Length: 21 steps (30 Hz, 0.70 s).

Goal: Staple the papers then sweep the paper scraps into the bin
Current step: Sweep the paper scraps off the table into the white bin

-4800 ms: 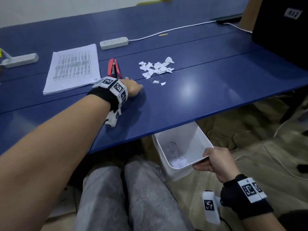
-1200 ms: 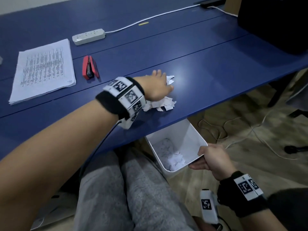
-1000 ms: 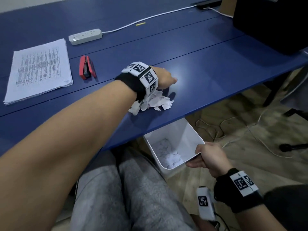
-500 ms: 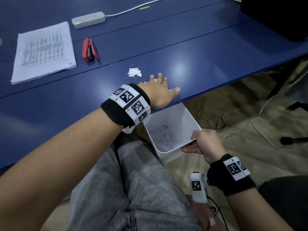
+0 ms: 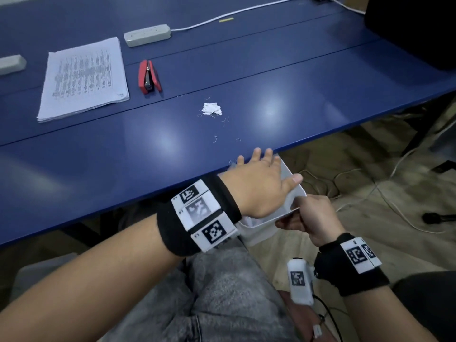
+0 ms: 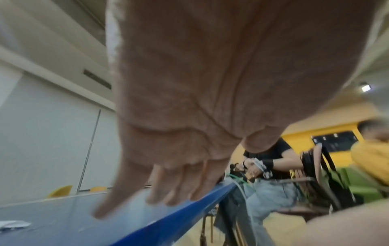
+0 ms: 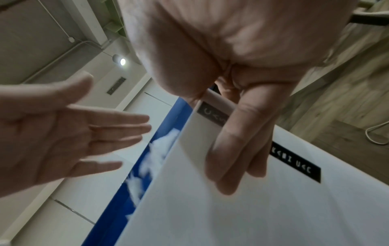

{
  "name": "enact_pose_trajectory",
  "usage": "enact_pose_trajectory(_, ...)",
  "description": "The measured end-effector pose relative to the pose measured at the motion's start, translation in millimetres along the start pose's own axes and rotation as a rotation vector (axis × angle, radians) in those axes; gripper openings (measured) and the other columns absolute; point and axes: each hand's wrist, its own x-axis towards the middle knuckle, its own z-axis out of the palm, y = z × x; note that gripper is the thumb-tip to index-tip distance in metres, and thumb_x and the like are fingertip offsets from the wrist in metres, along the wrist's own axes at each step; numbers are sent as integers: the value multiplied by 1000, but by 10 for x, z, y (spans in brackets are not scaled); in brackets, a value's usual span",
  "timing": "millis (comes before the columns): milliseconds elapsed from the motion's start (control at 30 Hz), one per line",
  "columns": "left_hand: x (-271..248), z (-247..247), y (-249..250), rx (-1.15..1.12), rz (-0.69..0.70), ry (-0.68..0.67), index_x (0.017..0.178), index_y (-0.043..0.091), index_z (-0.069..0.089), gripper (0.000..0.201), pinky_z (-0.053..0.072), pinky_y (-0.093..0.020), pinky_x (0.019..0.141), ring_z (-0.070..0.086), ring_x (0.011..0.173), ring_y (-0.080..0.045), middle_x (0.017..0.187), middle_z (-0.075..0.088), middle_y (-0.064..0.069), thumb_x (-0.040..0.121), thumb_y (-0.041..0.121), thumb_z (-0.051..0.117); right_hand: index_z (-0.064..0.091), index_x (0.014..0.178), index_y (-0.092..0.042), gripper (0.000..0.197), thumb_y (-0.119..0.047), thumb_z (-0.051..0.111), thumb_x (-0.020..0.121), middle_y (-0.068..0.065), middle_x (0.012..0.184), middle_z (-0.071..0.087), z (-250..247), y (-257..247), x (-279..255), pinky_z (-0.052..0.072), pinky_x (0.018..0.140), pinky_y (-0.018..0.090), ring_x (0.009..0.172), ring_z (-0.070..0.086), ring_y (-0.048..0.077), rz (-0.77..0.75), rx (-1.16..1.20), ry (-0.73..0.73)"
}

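My left hand (image 5: 259,176) hovers flat with straight fingers just past the blue table's front edge (image 5: 148,193), above the white bin (image 5: 294,193). My right hand (image 5: 312,218) grips the bin's near rim and holds it up under the edge. In the right wrist view white scraps (image 7: 155,158) are falling between the table edge and the bin wall (image 7: 210,216), beside the left hand's bare palm (image 7: 84,133). A small clump of scraps (image 5: 211,109) lies mid-table. The paper stack (image 5: 85,77) and red stapler (image 5: 148,77) lie at the back left.
Two grey power strips (image 5: 147,35) (image 5: 11,64) lie at the back. A black box (image 5: 414,28) stands at the far right. Cables (image 5: 370,188) trail on the floor. My grey-trousered legs (image 5: 222,292) sit under the table. Other people (image 6: 269,159) sit beyond.
My left hand dragged most of the scraps from mid-table to the front edge and over it. A small clump stayed behind. My right hand lifted the bin closer under the edge.
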Motion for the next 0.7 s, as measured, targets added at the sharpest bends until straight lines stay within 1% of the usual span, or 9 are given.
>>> enact_pose_trajectory(100, 93, -222, -143, -1, -14, 61, 154, 6, 17, 75, 4, -57, 121, -3, 153, -29, 164, 3, -16, 99, 55, 10, 55, 83, 11, 14, 11, 42, 80, 39, 75, 60, 0, 24, 12, 58, 43, 38, 50, 66, 46, 11, 0, 1)
enact_pose_trajectory(167, 343, -503, -456, 66, -124, 111, 145, 3, 35, 71, 15, -56, 119, 14, 148, -37, 157, 22, -24, 99, 53, 13, 56, 88, 15, 17, 11, 42, 80, 39, 77, 61, -1, 40, 29, 59, 43, 38, 47, 66, 44, 17, 0, 3)
enact_pose_trajectory(233, 578, -775, -861, 75, -310, 165, 141, 3, 42, 68, 25, -52, 116, 28, 142, -42, 151, 34, -26, 98, 51, 20, 56, 92, 17, 19, 10, 41, 82, 38, 76, 62, -23, 32, 47, 59, 43, 39, 46, 65, 42, 12, -2, 8)
enact_pose_trajectory(300, 773, -970, -1281, 80, -454, 169, 146, 1, 37, 68, 23, -47, 119, 25, 145, -40, 156, 27, -27, 100, 49, 23, 56, 91, 16, 18, 10, 42, 83, 36, 75, 62, -41, 7, 62, 59, 43, 40, 44, 65, 41, 10, -8, 12)
enact_pose_trajectory(400, 953, -1031, -1688, 87, -554, 138, 151, 2, 27, 67, 12, -42, 122, 13, 151, -35, 161, 17, -22, 102, 47, 20, 57, 86, 14, 16, 11, 42, 82, 34, 73, 61, -43, -25, 66, 60, 46, 42, 45, 65, 41, 0, -8, 6)
enact_pose_trajectory(500, 1017, -1038, -1649, 97, -545, 101, 151, 7, 30, 63, 9, -45, 122, 11, 151, -34, 160, 21, -19, 102, 45, 19, 57, 82, 12, 15, 11, 42, 83, 33, 72, 61, -38, -49, 88, 60, 49, 45, 47, 65, 42, -9, -9, 1)
enact_pose_trajectory(567, 1007, -1020, -1482, 86, -489, 77, 149, 9, 33, 60, 12, -47, 121, 17, 150, -36, 160, 21, -20, 102, 44, 18, 57, 83, 12, 15, 10, 42, 83, 35, 74, 62, -28, -50, 105, 61, 52, 46, 49, 65, 43, -6, -20, -5)
enact_pose_trajectory(633, 990, -983, -1349, 60, -452, 55, 150, 10, 30, 61, 15, -48, 120, 19, 148, -37, 161, 15, -23, 101, 43, 14, 57, 86, 13, 15, 9, 43, 82, 37, 78, 62, -25, -46, 111, 61, 53, 46, 52, 66, 45, -2, -16, -7)
enact_pose_trajectory(700, 1002, -898, -1297, 81, -371, 56, 151, 8, 25, 61, 20, -51, 119, 21, 146, -40, 159, 14, -27, 99, 37, 10, 57, 88, 13, 16, 9, 43, 82, 38, 80, 62, -24, -42, 108, 61, 54, 46, 53, 67, 46, -4, -14, -9)
